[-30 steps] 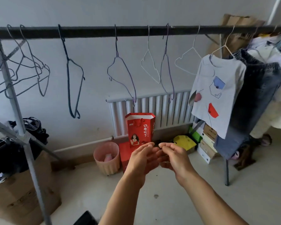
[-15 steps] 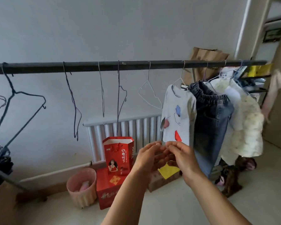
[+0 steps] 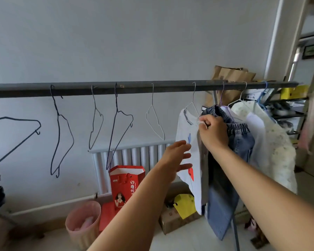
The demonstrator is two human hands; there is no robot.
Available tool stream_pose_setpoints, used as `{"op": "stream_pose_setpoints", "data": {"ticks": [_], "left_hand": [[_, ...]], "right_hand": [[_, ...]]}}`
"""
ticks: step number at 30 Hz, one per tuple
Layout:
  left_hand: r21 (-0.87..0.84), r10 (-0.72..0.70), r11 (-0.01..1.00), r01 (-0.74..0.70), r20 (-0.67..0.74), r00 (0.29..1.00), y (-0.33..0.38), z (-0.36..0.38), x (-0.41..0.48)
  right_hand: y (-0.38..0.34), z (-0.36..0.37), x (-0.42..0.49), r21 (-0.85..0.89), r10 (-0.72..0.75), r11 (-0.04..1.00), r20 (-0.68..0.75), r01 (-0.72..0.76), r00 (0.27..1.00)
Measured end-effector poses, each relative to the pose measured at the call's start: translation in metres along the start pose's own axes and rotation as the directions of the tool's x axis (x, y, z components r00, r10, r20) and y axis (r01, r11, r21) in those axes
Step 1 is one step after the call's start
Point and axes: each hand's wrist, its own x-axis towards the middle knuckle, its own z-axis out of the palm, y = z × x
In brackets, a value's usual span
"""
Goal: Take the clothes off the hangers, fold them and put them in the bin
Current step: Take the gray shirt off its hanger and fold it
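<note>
Reaching up to the rail (image 3: 134, 87), the person has both hands on the white T-shirt (image 3: 190, 171). It hangs on its wire hanger (image 3: 194, 93), first of the clothes at the right end and just beside the jeans (image 3: 227, 169). The right hand (image 3: 213, 132) has its fingers curled, thumb and forefinger pinching the cloth at the shirt's shoulder, where the wire runs under it. I take that as the grip for slipping the shoulder off the hanger. The left hand (image 3: 178, 154) lies against the shirt's front with fingers straight and a little spread, holding nothing (my guess is that it steadies the cloth so the hanger does not swing). Freeing this shirt looks like the step in hand.

Left of the shirt the rail carries only empty hangers (image 3: 116, 102). On the floor by the radiator (image 3: 134, 154) stands a pink basket (image 3: 83, 223); whether it is the bin meant I cannot tell.

As for writing, the red gift bag (image 3: 127, 183) shows a small white logo patch and a printed figure. White Chinese characters run down its face and seem to read 山楂树, the forearm covering what follows. Print on the brown paper bag (image 3: 232, 77) behind the rail is too faint to read.
</note>
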Motion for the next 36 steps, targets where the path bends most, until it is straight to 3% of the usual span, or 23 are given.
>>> {"op": "stream_pose_setpoints", "data": {"ticks": [2,4,6,8,24,36], "left_hand": [[0.035,0.049,0.998,-0.049,0.013,0.999,0.007,0.007,0.010],[0.050,0.092,0.994,-0.093,0.014,0.996,0.015,0.011,0.018],[0.043,0.114,0.993,-0.113,-0.021,0.993,0.021,0.011,0.026],[0.022,0.120,0.993,-0.119,-0.061,0.991,0.025,0.008,0.030],[0.055,0.172,0.985,-0.165,-0.152,0.973,0.021,-0.035,0.036],[0.306,0.272,0.930,-0.202,-0.207,0.940,0.008,-0.074,0.036]], "right_hand": [[-0.004,0.007,0.022,-0.195,0.013,0.981,0.044,-0.004,0.999],[-0.007,0.016,0.038,-0.357,0.139,0.931,0.165,-0.072,0.976],[-0.005,0.025,0.046,-0.462,0.244,0.881,0.254,-0.104,0.936],[0.000,0.030,0.049,-0.501,0.252,0.861,0.278,-0.084,0.927],[0.013,0.002,0.062,-0.275,-0.018,0.961,0.029,0.025,0.999],[0.047,-0.057,0.036,-0.135,-0.160,0.974,0.173,0.184,0.972]]}}
